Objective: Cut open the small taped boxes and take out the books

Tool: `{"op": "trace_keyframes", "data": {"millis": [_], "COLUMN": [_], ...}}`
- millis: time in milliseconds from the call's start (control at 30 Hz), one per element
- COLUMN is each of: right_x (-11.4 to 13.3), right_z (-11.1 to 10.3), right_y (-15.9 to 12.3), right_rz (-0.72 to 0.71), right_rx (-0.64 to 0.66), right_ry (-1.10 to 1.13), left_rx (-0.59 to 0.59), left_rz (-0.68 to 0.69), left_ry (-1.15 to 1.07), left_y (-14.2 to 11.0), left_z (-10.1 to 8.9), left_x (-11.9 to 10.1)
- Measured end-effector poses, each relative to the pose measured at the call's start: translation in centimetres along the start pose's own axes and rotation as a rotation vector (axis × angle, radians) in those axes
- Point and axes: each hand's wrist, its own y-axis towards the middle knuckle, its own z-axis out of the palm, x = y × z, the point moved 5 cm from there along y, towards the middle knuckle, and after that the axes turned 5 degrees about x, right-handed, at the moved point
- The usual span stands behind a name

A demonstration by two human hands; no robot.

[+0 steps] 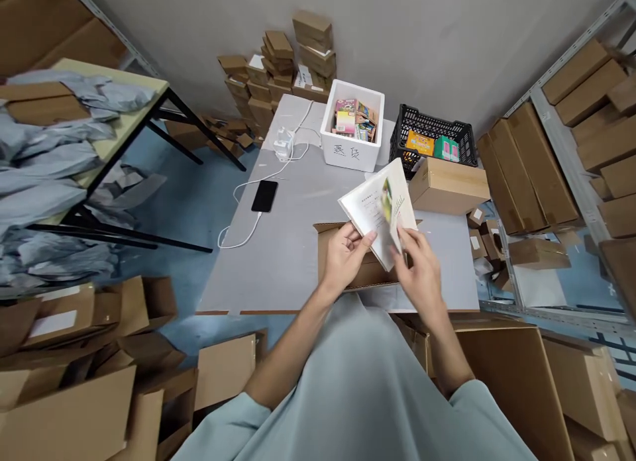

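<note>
A thin white booklet [370,203] with printed text and a green and yellow picture is held up in front of me, tilted. My left hand [344,257] grips its lower left edge between thumb and fingers. On the other side, my right hand [419,267] pinches the right edge, where a page or cover is partly lifted; its fingertips are slightly blurred. Below both hands an open cardboard box [328,246] lies on the table, its inside mostly hidden by the hands and booklet.
On the grey table [268,262] are a phone [265,196] on a white cable, a power strip [283,144], a white foam box [350,157] of small packets, a black crate [432,120] and a closed carton [450,186]. Cartons [226,371] crowd the floor; shelving [561,136] stands right.
</note>
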Motion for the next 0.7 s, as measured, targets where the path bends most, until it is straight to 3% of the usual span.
{"op": "trace_keyframes", "data": {"millis": [100, 200, 300, 400, 467, 500, 600, 700], "right_x": [0.8, 0.4, -0.9, -2.2, -2.5, -2.5, -2.4, -3.0], "right_z": [2.4, 3.1, 2.5, 2.2, 2.3, 2.3, 2.5, 3.3], "right_y": [-0.3, -0.3, 0.1, 0.4, 0.3, 0.3, 0.1, 0.2], "right_rz": [-0.011, -0.050, -0.020, 0.162, 0.264, 0.291, 0.331, 0.367], "right_rx": [0.006, -0.070, -0.119, -0.060, -0.012, 0.000, 0.011, 0.040], "right_ry": [-0.144, -0.078, 0.254, 0.720, 0.950, 1.021, 1.103, 1.118], "left_rx": [-0.020, -0.004, 0.075, -0.072, -0.186, -0.179, 0.017, 0.140], "left_rz": [0.078, 0.146, 0.171, 0.186, 0.107, 0.034, -0.187, -0.279], "left_ry": [-0.019, 0.028, 0.121, 0.244, 0.229, 0.180, -0.020, -0.146], "left_y": [-0.6, -1.5, -2.0, -1.8, -1.5, -1.3, -1.1, -1.5], "left_z": [1.3, 2.2, 2.0, -1.1, -3.6, -4.5, -5.1, -4.6], "left_x": [-0.8, -1.4, -1.5, -1.3, -1.0, -0.8, -0.4, -0.7]}}
